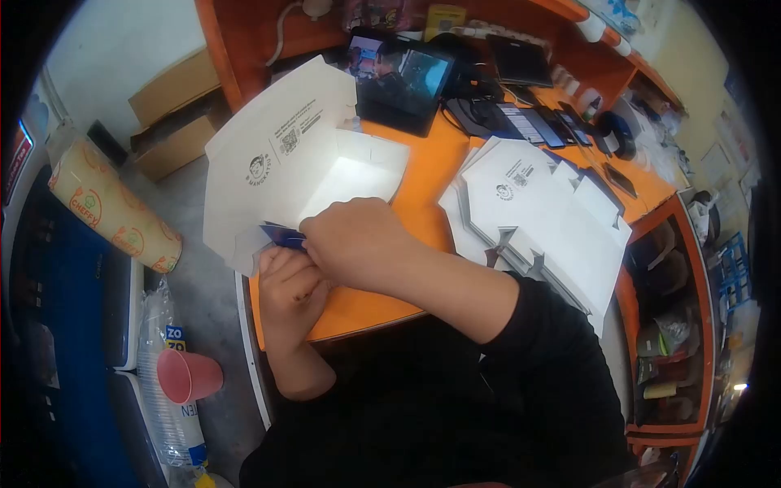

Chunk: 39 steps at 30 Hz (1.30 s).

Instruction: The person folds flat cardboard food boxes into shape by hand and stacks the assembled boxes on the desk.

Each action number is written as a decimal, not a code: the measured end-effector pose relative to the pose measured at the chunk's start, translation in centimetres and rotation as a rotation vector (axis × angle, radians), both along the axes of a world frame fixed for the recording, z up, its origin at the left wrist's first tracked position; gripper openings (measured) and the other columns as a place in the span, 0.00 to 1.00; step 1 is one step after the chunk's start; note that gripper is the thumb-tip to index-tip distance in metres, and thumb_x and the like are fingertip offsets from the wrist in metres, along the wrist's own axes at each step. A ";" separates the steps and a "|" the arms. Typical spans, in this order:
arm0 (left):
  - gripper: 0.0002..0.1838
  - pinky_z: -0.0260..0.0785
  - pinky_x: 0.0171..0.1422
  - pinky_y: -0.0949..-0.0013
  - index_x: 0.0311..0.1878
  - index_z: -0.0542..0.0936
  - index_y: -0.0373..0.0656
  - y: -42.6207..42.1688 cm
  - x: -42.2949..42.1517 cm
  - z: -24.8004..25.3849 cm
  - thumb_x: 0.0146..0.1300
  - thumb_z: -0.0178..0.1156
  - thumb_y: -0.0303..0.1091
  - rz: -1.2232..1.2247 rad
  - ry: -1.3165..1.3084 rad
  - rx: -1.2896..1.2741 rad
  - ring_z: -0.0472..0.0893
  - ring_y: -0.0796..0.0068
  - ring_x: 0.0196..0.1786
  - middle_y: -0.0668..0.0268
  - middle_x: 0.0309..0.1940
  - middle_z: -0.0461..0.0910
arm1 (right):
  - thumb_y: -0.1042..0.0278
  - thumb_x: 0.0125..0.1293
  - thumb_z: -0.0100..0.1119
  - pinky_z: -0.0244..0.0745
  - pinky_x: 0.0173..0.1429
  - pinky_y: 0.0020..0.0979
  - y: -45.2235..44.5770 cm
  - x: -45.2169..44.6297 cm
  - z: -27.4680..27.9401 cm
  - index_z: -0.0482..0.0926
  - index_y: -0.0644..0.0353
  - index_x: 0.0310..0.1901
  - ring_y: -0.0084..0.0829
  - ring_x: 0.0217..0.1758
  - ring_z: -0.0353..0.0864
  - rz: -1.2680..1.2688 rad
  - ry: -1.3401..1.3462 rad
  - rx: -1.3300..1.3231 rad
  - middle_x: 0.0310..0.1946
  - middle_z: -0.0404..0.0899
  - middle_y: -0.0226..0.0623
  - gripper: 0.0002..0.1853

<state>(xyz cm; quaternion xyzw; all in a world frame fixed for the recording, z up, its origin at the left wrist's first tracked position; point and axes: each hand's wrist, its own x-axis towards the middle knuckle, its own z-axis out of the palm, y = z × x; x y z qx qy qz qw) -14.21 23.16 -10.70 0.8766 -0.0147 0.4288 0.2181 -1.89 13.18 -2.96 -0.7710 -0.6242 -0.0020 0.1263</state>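
Person wearing a black top (382, 423), right sleeve (561, 358) stopping pretty much around the elbow, fabric looking kinda plain and dark, right forearm (443, 281) and left forearm (297, 362) showing bare, right hand (350, 240) and left hand (291, 285) going bare too

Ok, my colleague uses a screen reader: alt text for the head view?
A right hand and left hand grip a partly folded white carton at its blue flap; flat cartons lie stacked beside it on an orange desk.

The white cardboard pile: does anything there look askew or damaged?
Slightly askew: the flat white sheets on the orange table aren't squared up; lower ones poke out toward the picture's left. No clear damage shows.
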 end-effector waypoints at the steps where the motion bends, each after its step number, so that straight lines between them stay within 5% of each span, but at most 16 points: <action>1: 0.09 0.61 0.48 0.62 0.26 0.81 0.41 0.0 0.0 0.0 0.39 0.71 0.22 -0.009 0.002 0.001 0.75 0.64 0.34 0.67 0.27 0.79 | 0.65 0.63 0.58 0.80 0.38 0.41 0.0 0.0 -0.5 0.83 0.60 0.33 0.43 0.33 0.86 0.003 -0.007 0.040 0.28 0.84 0.44 0.09; 13: 0.09 0.60 0.46 0.62 0.25 0.79 0.42 -0.1 0.0 -1.5 0.41 0.70 0.23 0.024 -0.041 -0.036 0.77 0.64 0.36 0.68 0.30 0.81 | 0.40 0.73 0.46 0.78 0.34 0.39 -0.9 -2.2 -2.4 0.83 0.59 0.34 0.43 0.28 0.85 -0.048 0.110 0.084 0.25 0.84 0.42 0.28; 16: 0.09 0.60 0.46 0.62 0.27 0.80 0.44 -0.3 -0.2 -0.6 0.42 0.71 0.25 0.063 -0.014 -0.017 0.78 0.65 0.36 0.68 0.31 0.81 | 0.42 0.71 0.51 0.78 0.43 0.38 -1.1 -2.0 -1.9 0.84 0.61 0.42 0.43 0.37 0.86 -0.070 0.206 0.003 0.34 0.86 0.43 0.26; 19: 0.09 0.60 0.45 0.63 0.28 0.82 0.44 0.2 -0.3 -0.3 0.42 0.73 0.27 0.050 0.004 -0.009 0.78 0.65 0.37 0.69 0.31 0.81 | 0.48 0.68 0.59 0.75 0.55 0.39 -3.0 -2.1 -3.0 0.82 0.62 0.50 0.43 0.48 0.83 0.015 -0.052 0.781 0.47 0.84 0.45 0.23; 21: 0.10 0.60 0.45 0.64 0.27 0.82 0.43 0.7 -0.6 -0.3 0.41 0.74 0.29 0.069 0.013 -0.012 0.78 0.65 0.36 0.69 0.30 0.81 | 0.55 0.64 0.66 0.70 0.63 0.41 -6.5 -1.7 -1.6 0.79 0.62 0.56 0.43 0.56 0.79 -0.067 -0.048 0.618 0.54 0.81 0.44 0.24; 25: 0.12 0.60 0.45 0.65 0.24 0.82 0.42 0.3 -0.7 0.4 0.38 0.78 0.32 0.209 -0.002 -0.059 0.74 0.65 0.35 0.68 0.27 0.75 | 0.59 0.66 0.64 0.75 0.57 0.41 -16.4 1.8 0.5 0.82 0.61 0.54 0.47 0.51 0.83 -0.443 -0.033 0.432 0.48 0.84 0.47 0.19; 29: 0.13 0.60 0.45 0.64 0.24 0.82 0.42 -0.1 -0.4 0.7 0.37 0.78 0.31 0.285 -0.010 -0.051 0.71 0.64 0.34 0.67 0.26 0.70 | 0.53 0.69 0.61 0.76 0.53 0.40 -24.7 2.2 1.4 0.85 0.62 0.48 0.46 0.44 0.85 -0.854 -0.101 0.032 0.41 0.86 0.48 0.19; 32: 0.12 0.61 0.42 0.64 0.24 0.82 0.41 -0.2 -0.2 0.9 0.37 0.78 0.29 0.348 -0.122 0.066 0.72 0.64 0.34 0.67 0.26 0.71 | 0.52 0.69 0.61 0.77 0.50 0.38 -27.9 2.9 2.0 0.87 0.60 0.45 0.44 0.41 0.87 -0.854 0.297 -0.054 0.39 0.87 0.47 0.18; 37: 0.11 0.65 0.37 0.66 0.26 0.83 0.41 -3.7 1.9 3.7 0.43 0.77 0.31 -0.037 -0.167 -0.088 0.74 0.66 0.34 0.64 0.28 0.74 | 0.55 0.62 0.68 0.79 0.46 0.35 -29.6 3.9 1.1 0.88 0.59 0.46 0.41 0.40 0.88 -0.832 0.327 0.050 0.39 0.87 0.45 0.17; 39: 0.12 0.67 0.39 0.66 0.30 0.84 0.41 -6.6 4.3 5.9 0.46 0.77 0.35 -0.271 -0.112 0.056 0.76 0.65 0.36 0.63 0.30 0.76 | 0.57 0.60 0.70 0.79 0.46 0.34 -29.7 4.4 0.8 0.88 0.60 0.46 0.40 0.40 0.88 -0.829 0.330 0.055 0.39 0.88 0.44 0.17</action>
